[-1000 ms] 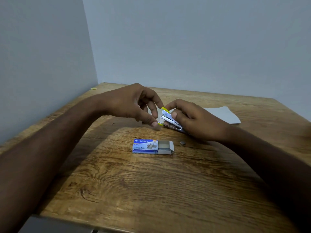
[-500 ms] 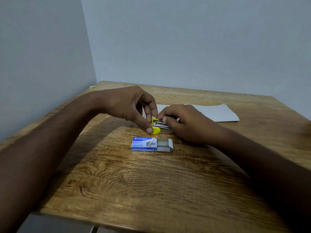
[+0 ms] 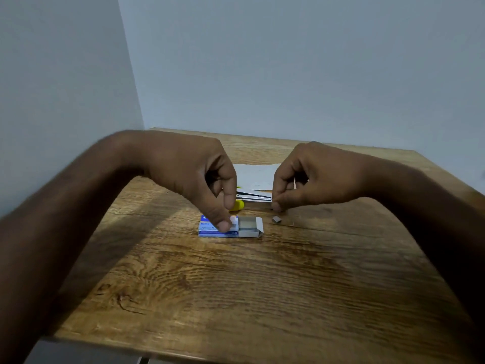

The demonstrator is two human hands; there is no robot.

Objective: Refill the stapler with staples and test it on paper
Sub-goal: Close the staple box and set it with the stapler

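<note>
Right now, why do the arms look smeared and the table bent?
Head view: the left forearm is motion-blurred toward the frame's edge; the wide lens bows the table at its edges; dim, soft light leaves a broad shadow under that arm; the box print is too soft to read.

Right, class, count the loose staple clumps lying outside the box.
1: a staple clump lies on the table just right of the open staple box, near the right hand. Others may be hidden.

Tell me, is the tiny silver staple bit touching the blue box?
Apart. The head view shows a strip of bare table between the staple bit and the open end of the blue box.
</note>
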